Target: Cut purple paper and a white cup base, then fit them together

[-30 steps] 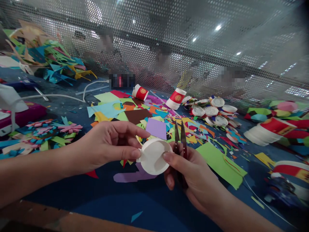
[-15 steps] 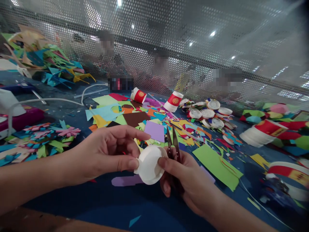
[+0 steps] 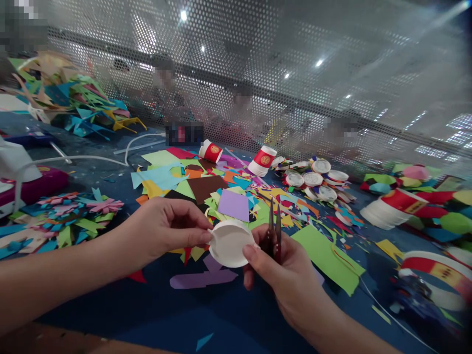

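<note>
A small white paper cup bottom (image 3: pixel 229 242), a round disc with a low rim, is held between both hands above the blue table (image 3: pixel 155 314). My left hand (image 3: pixel 162 231) pinches its left edge with thumb and fingers. My right hand (image 3: pixel 283 275) presses its thumb on the disc's right edge and also grips small red-handled scissors (image 3: pixel 275 231), blades pointing up and nearly closed. Under the disc lies a purple paper strip (image 3: pixel 201 278).
Coloured paper scraps (image 3: pixel 228 196) cover the table's middle. Red paper cups (image 3: pixel 262 161) lie on their sides, with several cut cup bottoms (image 3: pixel 313 178) beyond. Stacked red cups (image 3: pixel 391 206) sit at right, cut paper flowers (image 3: pixel 66 211) at left. A perforated metal screen (image 3: pixel 295 73) closes the back.
The disc has tipped flatter and sits slightly lower. My left fingers have curled in closer on its edge. The scissors shifted a little to the right.
</note>
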Tool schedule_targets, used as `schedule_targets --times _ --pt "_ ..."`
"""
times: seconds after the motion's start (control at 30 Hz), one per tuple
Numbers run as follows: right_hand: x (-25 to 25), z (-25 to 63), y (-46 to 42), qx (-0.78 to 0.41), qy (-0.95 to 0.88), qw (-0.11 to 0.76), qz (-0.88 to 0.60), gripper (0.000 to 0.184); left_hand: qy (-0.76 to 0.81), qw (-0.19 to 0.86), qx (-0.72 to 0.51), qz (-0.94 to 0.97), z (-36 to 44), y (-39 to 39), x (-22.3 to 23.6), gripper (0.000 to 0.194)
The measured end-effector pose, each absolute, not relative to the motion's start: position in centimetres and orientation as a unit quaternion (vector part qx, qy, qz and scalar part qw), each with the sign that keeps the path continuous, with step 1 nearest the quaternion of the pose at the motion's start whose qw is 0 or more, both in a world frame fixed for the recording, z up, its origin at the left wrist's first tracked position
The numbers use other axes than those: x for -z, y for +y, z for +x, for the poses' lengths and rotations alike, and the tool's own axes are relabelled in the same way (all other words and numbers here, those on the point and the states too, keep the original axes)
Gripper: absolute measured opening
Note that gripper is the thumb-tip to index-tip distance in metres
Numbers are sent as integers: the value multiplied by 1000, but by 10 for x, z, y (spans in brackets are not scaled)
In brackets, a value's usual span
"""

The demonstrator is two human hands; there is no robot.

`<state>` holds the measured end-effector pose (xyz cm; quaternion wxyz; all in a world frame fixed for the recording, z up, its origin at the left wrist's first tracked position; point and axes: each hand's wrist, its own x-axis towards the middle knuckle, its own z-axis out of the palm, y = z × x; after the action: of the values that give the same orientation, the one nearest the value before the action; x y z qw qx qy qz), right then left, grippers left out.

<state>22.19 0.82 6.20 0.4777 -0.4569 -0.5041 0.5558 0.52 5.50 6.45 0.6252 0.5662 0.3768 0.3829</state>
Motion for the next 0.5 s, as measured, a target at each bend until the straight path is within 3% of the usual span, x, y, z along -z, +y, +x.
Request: schedule_targets --times 0.2,0.5 --pt "-65 219 6 -540 -496 503 -457 41 408 552 -389 614 6 53 -67 30" --pt "-63 224 2 -599 -487 512 -378 32 368 593 -390 600 9 51 -66 36"
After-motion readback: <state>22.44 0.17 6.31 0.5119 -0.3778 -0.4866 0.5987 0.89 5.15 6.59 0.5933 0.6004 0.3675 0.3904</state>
